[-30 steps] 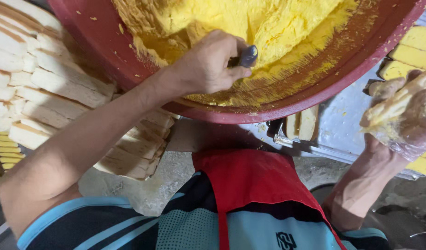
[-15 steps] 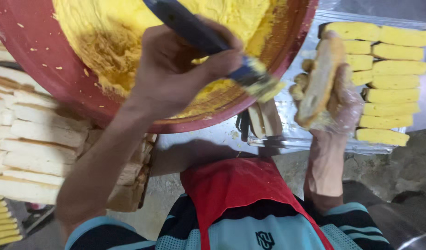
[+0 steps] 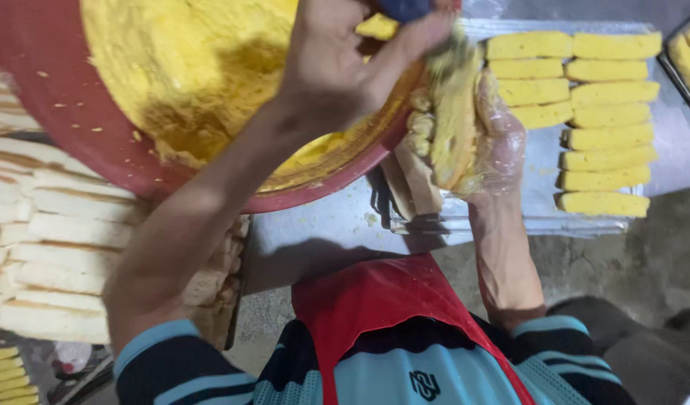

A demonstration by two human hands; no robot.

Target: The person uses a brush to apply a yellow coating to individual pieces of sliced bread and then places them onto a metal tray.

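My left hand (image 3: pixel 345 64) grips the dark blue handle of a brush (image 3: pixel 408 9) at the rim of a big red bowl (image 3: pixel 52 112) filled with yellow batter (image 3: pixel 187 67). The brush's bristle end presses on a slice of bread (image 3: pixel 453 120), smeared yellow, which my right hand (image 3: pixel 498 142) holds upright in a clear plastic glove just right of the bowl. Both hands meet over the bowl's right edge.
A metal tray (image 3: pixel 540 217) to the right carries two columns of yellow-coated bread slices (image 3: pixel 600 112). Stacks of plain white bread slices (image 3: pixel 60 255) lie at the left. A few plain slices (image 3: pixel 416 180) stand below my right hand. More coated pieces (image 3: pixel 7 371) show at the bottom left.
My left hand lifted the brush out of the batter and moved right and up. My right hand brought the bread slice to the bowl's edge, where the brush now touches it.
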